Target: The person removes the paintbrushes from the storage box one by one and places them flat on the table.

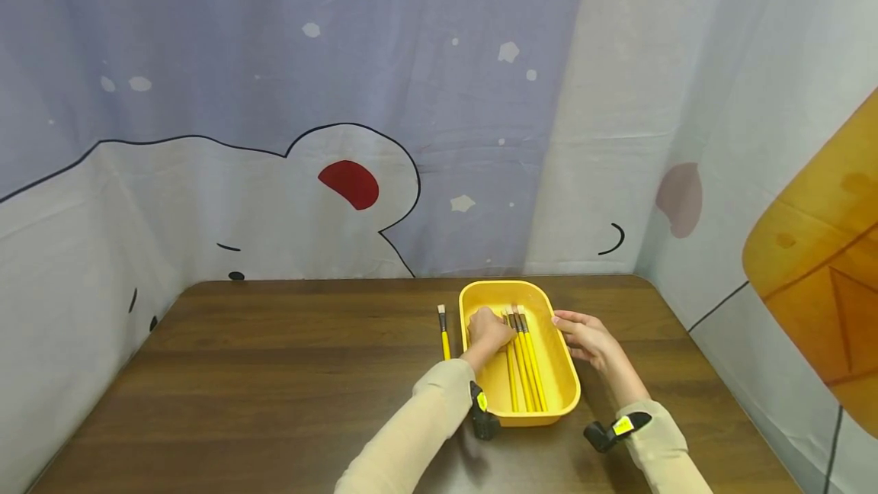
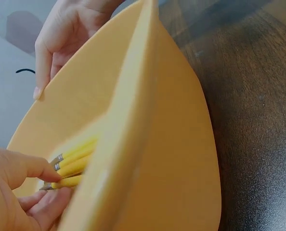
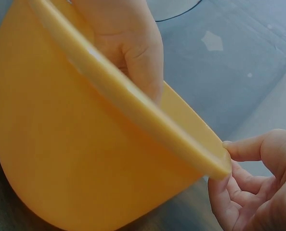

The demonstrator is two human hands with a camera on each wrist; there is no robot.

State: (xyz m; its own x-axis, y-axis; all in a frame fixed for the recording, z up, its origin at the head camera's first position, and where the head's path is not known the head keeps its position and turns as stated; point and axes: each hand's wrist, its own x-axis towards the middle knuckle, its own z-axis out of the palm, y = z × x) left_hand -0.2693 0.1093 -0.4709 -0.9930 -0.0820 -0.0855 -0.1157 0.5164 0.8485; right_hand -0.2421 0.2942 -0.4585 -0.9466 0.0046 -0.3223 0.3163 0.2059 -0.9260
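Observation:
A yellow plastic tray [image 1: 557, 383] stands on the table with several paintbrushes [image 1: 531, 372] lying lengthwise in it. They have yellow handles, dark ferrules and light bristles. Reaching over the tray's left side, my left hand [image 1: 489, 332] pinches one paintbrush [image 2: 71, 181] between thumb and finger near its ferrule, as the left wrist view shows. On the other side, my right hand [image 1: 588, 340] grips the tray's rim, thumb on top and fingers beneath in the right wrist view. Another paintbrush [image 1: 444, 334] lies on the table just left of the tray, its lower part hidden by the left sleeve.
The dark wooden table [image 1: 274, 387] extends far to the left of the tray. A printed curtain [image 1: 480, 136] hangs behind the table and along its sides. Each wrist wears a black camera strap, the left one [image 1: 483, 418] close to the tray's near left corner.

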